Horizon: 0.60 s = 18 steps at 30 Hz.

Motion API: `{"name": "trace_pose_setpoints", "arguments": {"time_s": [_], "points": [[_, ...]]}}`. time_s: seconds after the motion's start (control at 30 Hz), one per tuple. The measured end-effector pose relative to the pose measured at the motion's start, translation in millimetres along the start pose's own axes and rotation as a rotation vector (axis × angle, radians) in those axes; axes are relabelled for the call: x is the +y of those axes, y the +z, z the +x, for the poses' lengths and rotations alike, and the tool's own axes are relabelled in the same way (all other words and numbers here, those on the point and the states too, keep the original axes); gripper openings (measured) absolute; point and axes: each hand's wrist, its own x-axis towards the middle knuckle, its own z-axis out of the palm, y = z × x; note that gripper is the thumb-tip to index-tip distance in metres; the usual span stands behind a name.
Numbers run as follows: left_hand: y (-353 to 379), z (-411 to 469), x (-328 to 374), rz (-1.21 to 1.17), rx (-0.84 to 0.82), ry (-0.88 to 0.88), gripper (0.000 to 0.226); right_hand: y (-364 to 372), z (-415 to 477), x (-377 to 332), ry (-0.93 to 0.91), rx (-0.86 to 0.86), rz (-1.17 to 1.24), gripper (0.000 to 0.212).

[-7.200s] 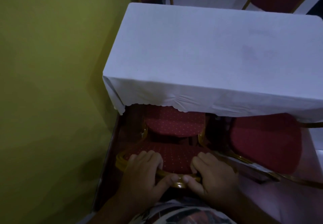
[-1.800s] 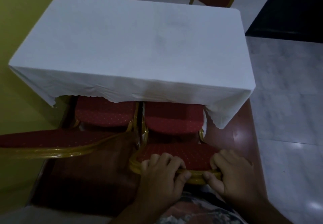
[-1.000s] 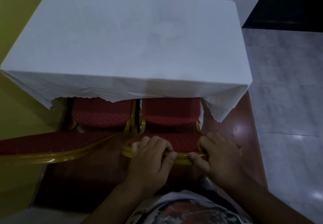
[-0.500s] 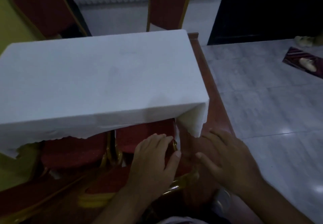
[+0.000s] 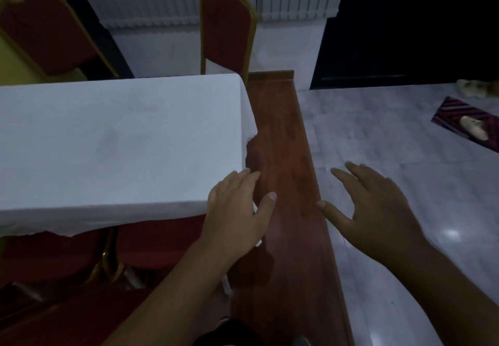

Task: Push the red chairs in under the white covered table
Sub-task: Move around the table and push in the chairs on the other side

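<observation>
Head view: I see my left hand (image 5: pixel 237 216) and right hand (image 5: pixel 378 210) empty, fingers spread apart, beside the white-clothed desk (image 5: pixel 113 140); two red gold-framed chairs (image 5: pixel 151 248) sit tucked beneath.

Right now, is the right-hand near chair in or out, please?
In: the chair seat lies under the tablecloth's front edge; both hands are off it.

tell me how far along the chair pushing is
Done, by the look of it: two red seats sit tucked under the near edge of the white covered table. In hand: nothing; the left hand and right hand are open and empty. Possibly left: the chair at the far end and another at far left; their seats are hidden.
</observation>
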Motion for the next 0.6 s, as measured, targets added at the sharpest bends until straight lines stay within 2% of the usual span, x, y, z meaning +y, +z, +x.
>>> {"name": "trace_pose_setpoints", "arguments": {"time_s": [0.27, 0.6], "points": [[26.7, 119.9, 24.7, 0.019, 0.036, -0.124, 0.069, -12.8, 150.7, 54.4, -0.082, -0.035, 0.0, 0.091], [22.1, 354.8, 30.1, -0.019, 0.027, -0.231, 0.064, -39.0, 383.2, 97.5, -0.106, -0.088, -0.029, 0.092]]}}
